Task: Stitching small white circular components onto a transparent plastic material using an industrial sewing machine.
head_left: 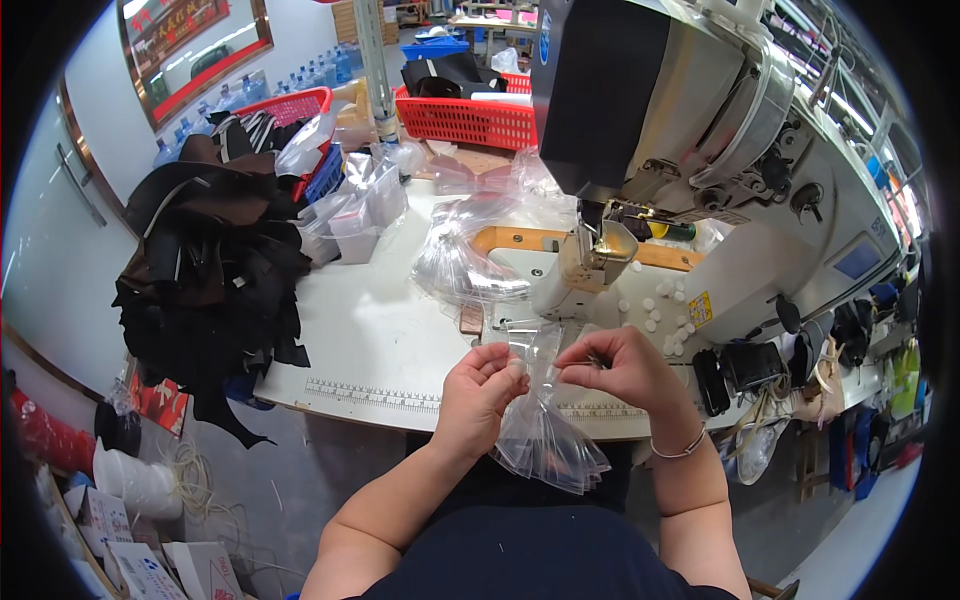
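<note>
Head view, and the clear plastic bundle (548, 435) is being held right at the front edge of the tabletop (360, 330), its loose ends fanned out toward six o'clock over the lap. It is gripped by the left hand (485, 388), thumb and fingertips pinched together on its narrowed middle. Just across at three o'clock, the right hand (632, 368) is curled closed, its fingertips brought close beside the plastic; a small dark item (598, 356) is tucked among its fingers, too small for its kind to be told. Whether the plastic is also pinched there cannot be told.

From the hands, more clear plastic (460, 255) is seen spread at eleven o'clock, and small white discs (655, 318) are scattered at two. One o'clock is filled by the sewing machine (690, 90). Between nine and ten, black scraps (210, 270) are heaped high, and a red basket (470, 122) is set between eleven and twelve.
</note>
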A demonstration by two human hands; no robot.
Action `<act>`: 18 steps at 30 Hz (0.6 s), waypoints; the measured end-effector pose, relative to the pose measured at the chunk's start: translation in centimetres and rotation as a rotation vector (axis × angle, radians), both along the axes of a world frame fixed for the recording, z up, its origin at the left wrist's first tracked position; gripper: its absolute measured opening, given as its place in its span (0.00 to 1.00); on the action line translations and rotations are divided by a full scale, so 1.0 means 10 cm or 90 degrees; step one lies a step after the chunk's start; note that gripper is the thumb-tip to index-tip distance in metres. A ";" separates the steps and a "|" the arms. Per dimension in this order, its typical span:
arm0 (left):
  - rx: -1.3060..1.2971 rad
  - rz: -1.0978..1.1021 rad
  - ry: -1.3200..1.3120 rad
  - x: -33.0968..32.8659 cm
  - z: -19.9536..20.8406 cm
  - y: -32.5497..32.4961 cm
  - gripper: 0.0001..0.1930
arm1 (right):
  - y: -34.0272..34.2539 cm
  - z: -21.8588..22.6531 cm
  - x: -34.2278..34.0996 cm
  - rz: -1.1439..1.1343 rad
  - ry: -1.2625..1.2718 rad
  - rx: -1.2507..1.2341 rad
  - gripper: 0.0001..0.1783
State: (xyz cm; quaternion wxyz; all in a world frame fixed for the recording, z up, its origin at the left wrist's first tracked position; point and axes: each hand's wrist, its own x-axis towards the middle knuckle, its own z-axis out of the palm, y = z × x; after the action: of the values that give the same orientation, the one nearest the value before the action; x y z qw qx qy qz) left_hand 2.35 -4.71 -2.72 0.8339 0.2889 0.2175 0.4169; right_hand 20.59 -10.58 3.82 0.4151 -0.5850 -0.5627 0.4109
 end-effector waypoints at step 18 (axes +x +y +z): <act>0.081 0.053 0.082 -0.04 0.10 -0.05 0.15 | -0.05 0.10 0.00 -0.026 -0.192 0.027 0.08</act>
State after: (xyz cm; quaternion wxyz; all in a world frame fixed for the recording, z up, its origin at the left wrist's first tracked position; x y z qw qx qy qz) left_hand 1.94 -5.23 -1.71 0.7802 0.3584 0.2556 0.4445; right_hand 20.58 -11.07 4.77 0.3462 -0.6429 -0.6150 0.2976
